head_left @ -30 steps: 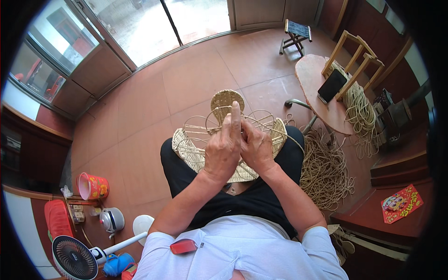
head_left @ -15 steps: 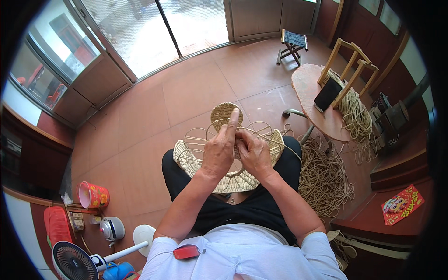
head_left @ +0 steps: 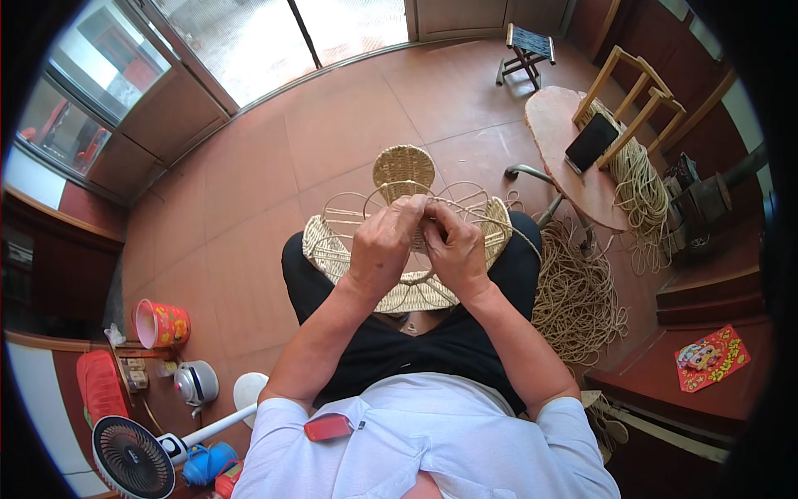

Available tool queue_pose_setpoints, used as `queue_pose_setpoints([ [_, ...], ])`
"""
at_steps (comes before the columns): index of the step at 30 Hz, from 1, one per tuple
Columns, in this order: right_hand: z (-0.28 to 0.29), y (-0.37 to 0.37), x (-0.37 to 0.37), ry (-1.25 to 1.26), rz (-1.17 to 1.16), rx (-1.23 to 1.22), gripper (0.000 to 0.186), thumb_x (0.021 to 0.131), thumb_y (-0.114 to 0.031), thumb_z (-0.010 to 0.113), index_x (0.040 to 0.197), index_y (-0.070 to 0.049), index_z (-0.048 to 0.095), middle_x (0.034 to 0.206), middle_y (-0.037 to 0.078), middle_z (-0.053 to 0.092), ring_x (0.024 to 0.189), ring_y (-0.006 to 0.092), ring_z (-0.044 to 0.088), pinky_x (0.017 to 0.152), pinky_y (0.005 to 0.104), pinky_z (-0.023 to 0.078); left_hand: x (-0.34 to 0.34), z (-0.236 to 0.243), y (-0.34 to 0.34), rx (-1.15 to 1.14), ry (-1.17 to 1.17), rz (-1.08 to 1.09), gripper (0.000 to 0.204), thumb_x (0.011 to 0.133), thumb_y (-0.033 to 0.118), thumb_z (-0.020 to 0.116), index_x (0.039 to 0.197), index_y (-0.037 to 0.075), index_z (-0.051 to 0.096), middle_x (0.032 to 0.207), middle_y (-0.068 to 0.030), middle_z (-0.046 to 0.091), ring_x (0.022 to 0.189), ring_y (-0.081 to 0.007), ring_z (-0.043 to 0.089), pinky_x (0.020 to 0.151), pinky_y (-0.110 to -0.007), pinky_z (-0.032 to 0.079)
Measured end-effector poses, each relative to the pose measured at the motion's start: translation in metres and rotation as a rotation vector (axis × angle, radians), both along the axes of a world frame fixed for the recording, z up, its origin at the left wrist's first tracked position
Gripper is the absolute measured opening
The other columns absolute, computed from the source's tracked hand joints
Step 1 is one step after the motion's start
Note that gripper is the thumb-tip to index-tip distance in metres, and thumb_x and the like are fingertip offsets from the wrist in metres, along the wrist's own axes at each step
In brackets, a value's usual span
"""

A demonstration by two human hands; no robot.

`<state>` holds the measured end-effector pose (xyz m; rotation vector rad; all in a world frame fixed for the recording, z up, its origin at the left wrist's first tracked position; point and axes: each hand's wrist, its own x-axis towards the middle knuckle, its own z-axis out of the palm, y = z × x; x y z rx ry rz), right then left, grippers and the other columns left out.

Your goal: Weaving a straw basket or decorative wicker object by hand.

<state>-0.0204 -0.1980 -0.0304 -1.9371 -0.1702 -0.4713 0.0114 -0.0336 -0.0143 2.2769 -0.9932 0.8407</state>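
Barely shifted — two hands, left hand (head_left: 384,245) and right hand (head_left: 455,248), fingers pinching one woven basket (head_left: 332,249).

A dark smartphone (head_left: 591,142) lies on the small round wooden table (head_left: 555,125), near its right edge, leaning against the pale wooden chair frame beside it; its rectangular screen is black and blank. On the red-brown step (head_left: 665,391) at the lower right, close to its outer corner, lies a red rectangular printed card (head_left: 711,358) with yellow and gold decoration and a small coloured figure at its left end, turned at a slant. At the lower left, a red plastic bucket (head_left: 160,323) with a bright multicoloured printed pattern stands on the tiled floor, right by the edge of the low dark wooden bench (head_left: 50,345).
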Motion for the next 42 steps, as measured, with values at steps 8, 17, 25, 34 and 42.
queue_pose_setpoints([
  [8,0.003,0.001,-0.006,-0.03,-0.001,-0.015,0.017,0.104,-0.006,0.073,0.12,-0.003,0.077,0.102,0.019,0.081,0.087,0.0347,0.083,0.074,0.0413,0.063,-0.006,-0.012,0.0,-0.074,-0.046,-0.001,0.036,0.091,-0.001,0.072,0.127,0.003,0.066,0.114,-0.0176,0.077,0.094,-0.0342,0.079,0.073,-0.042,0.063],
  [17,0.007,-0.001,-0.003,0.091,-0.028,-0.067,0.026,0.102,-0.004,0.075,0.127,-0.005,0.077,0.096,0.016,0.08,0.077,0.0289,0.08,0.069,0.0377,0.061,-0.018,-0.01,-0.021,-1.056,0.799,-0.073,0.009,0.11,0.004,0.069,0.117,0.007,0.063,0.091,0.0045,0.064,0.067,-0.0002,0.056,0.056,-0.02,0.047],
  [25,-0.008,0.008,-0.004,-0.35,-0.083,-0.324,0.041,0.096,-0.002,0.079,0.136,-0.012,0.076,0.104,0.009,0.072,0.089,0.0279,0.075,0.073,0.0407,0.061,-0.008,0.004,0.053,-1.19,1.129,-0.326,0.017,0.116,0.017,0.065,0.13,0.009,0.061,0.088,0.002,0.06,0.063,-0.003,0.044,0.055,-0.02,0.043],
  [34,-0.008,0.019,-0.006,-0.347,0.012,-0.551,0.056,0.097,-0.005,0.075,0.153,-0.006,0.066,0.12,0.012,0.064,0.098,0.0306,0.074,0.077,0.0417,0.062,0.048,0.052,0.078,-1.206,0.978,-0.174,0.02,0.116,0.016,0.064,0.133,0.007,0.062,0.095,-0.002,0.07,0.076,-0.0081,0.064,0.065,-0.023,0.051],
  [42,-0.011,0.031,-0.018,-0.172,0.047,-0.738,0.094,0.095,-0.017,0.078,0.173,0.007,0.031,0.13,0.018,0.057,0.106,0.0337,0.07,0.083,0.0418,0.063,0.075,0.092,0.002,-0.685,0.875,-0.4,0.019,0.114,0.013,0.066,0.128,-0.001,0.068,0.104,-0.01,0.078,0.089,-0.0138,0.075,0.082,-0.029,0.063],
])
